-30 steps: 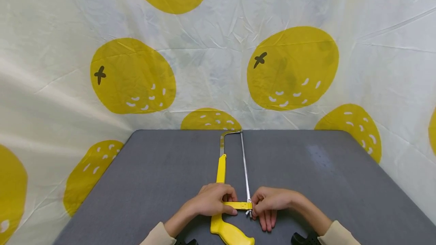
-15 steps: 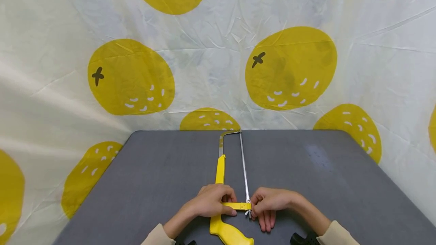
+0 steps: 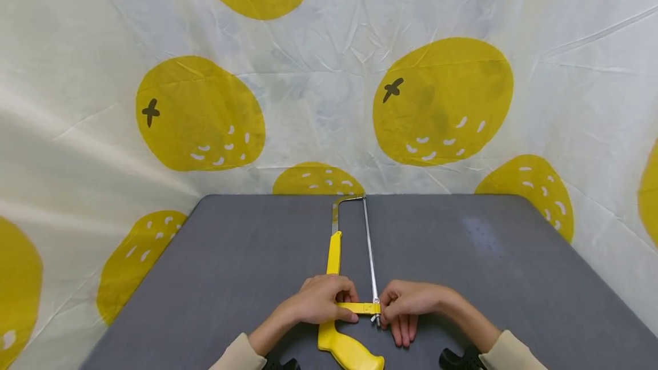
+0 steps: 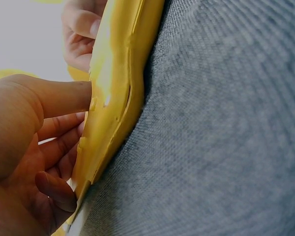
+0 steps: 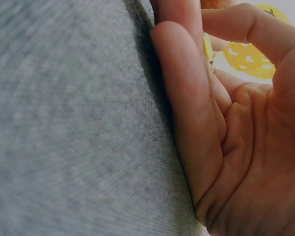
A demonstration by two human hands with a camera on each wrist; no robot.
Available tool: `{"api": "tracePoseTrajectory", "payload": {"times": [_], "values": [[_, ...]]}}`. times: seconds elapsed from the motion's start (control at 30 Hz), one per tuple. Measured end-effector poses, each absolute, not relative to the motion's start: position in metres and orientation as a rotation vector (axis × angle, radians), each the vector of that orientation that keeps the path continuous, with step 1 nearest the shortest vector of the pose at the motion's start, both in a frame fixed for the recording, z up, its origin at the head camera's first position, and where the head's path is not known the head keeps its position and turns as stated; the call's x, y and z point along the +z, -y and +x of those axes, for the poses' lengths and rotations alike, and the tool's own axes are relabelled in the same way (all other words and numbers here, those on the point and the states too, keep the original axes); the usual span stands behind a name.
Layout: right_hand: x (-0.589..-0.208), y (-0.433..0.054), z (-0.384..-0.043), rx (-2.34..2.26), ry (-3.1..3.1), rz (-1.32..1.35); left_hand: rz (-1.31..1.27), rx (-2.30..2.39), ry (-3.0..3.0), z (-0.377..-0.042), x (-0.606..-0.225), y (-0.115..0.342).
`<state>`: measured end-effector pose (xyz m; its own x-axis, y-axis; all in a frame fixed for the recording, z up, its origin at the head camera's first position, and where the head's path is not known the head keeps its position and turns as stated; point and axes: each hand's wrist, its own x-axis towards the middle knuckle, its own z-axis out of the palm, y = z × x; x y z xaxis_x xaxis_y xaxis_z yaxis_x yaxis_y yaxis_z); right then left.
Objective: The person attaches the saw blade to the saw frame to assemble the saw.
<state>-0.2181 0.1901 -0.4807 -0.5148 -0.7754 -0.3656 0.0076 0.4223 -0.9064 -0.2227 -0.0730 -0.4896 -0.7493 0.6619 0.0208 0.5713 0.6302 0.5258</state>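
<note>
A hacksaw (image 3: 334,256) with a yellow frame and handle lies on the grey table, its thin metal blade (image 3: 370,244) running along the right side. My left hand (image 3: 324,300) grips the frame where the yellow crosspiece branches off. In the left wrist view the thumb presses the yellow handle (image 4: 118,88) and the other fingers curl behind it. At the near end of the blade sits a small wing nut (image 3: 376,319). My right hand (image 3: 411,304) pinches there with thumb and forefinger, its other fingers resting on the table. The exact fingertip contact is partly hidden.
The grey table (image 3: 247,244) runs back to a white curtain (image 3: 313,107) printed with yellow fruit. The hacksaw's far end reaches the table's back edge. Dark wrist straps (image 3: 457,358) show at the bottom of the head view.
Both hands and the hacksaw hold nearly the same place. Only a slight shift of the head view shows.
</note>
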Motion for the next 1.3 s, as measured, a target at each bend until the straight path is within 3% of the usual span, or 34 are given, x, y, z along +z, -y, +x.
{"api": "tracePoseTrajectory", "payload": {"times": [1.3], "values": [[-0.489, -0.191, -0.216, -1.172, -1.841, -0.662, 1.036, 0.779, -2.677, -0.220, -0.496, 0.074]]}}
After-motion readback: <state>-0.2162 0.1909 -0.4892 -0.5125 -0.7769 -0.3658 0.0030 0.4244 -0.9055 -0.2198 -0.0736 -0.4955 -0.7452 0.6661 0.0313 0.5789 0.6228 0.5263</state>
